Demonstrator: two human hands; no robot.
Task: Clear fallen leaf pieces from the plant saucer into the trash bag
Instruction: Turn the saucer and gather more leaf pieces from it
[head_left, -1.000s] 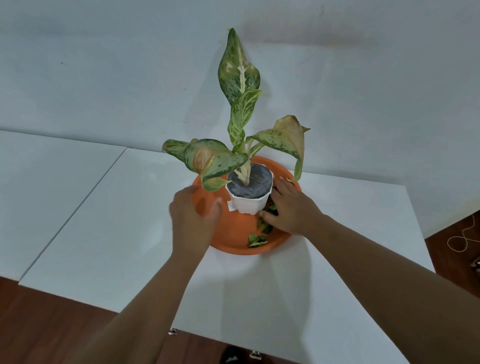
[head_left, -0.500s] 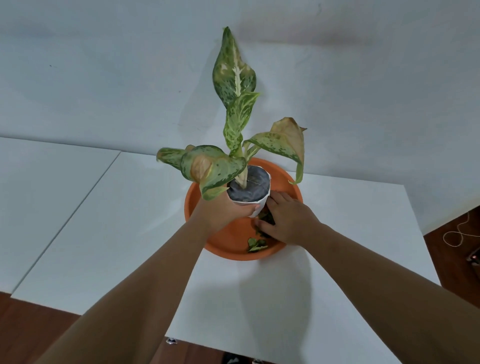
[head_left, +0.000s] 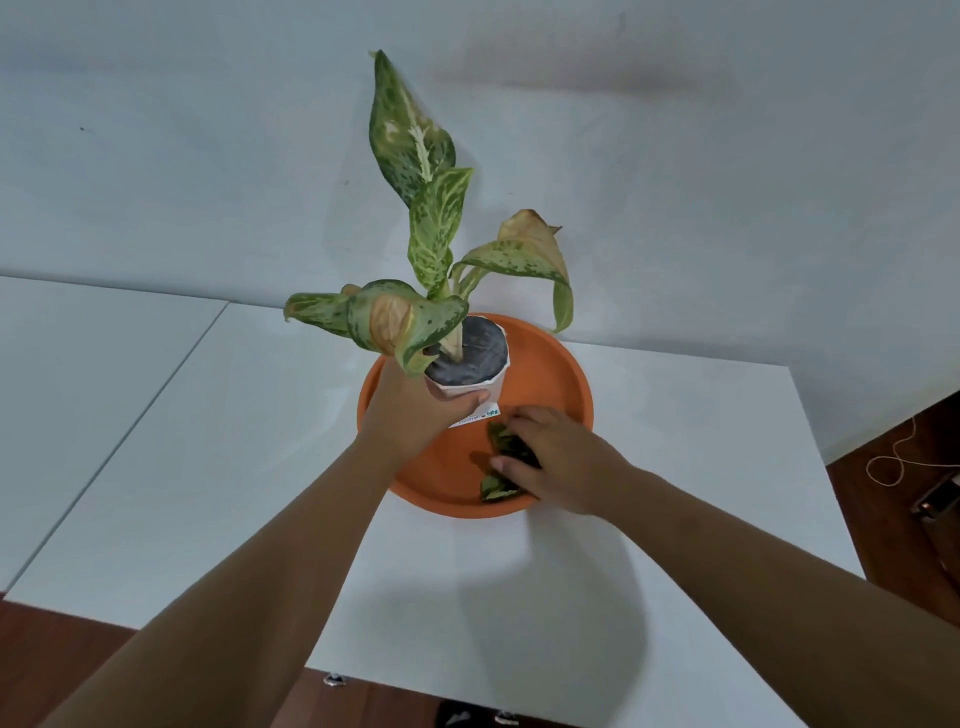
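Observation:
An orange plant saucer (head_left: 550, 374) sits on a white table (head_left: 218, 467). In it stands a small white pot (head_left: 493, 387) holding a plant with speckled green leaves (head_left: 431, 228). My left hand (head_left: 410, 415) is wrapped around the pot's near side. Green leaf pieces (head_left: 501, 441) lie on the saucer's front right. My right hand (head_left: 550, 457) rests on them, fingers curled over the pile with thumb and fingertips closing on some. No trash bag is in view.
A second white table (head_left: 78, 364) adjoins on the left, with a seam between. The wall (head_left: 727, 182) stands right behind the saucer. Wooden floor (head_left: 914, 457) with a thin cord and a dark object lies to the right.
My left hand went from the saucer's rim to gripping the pot, which now sits further back in the saucer. My right hand slid from beside the pot down onto the leaf pieces.

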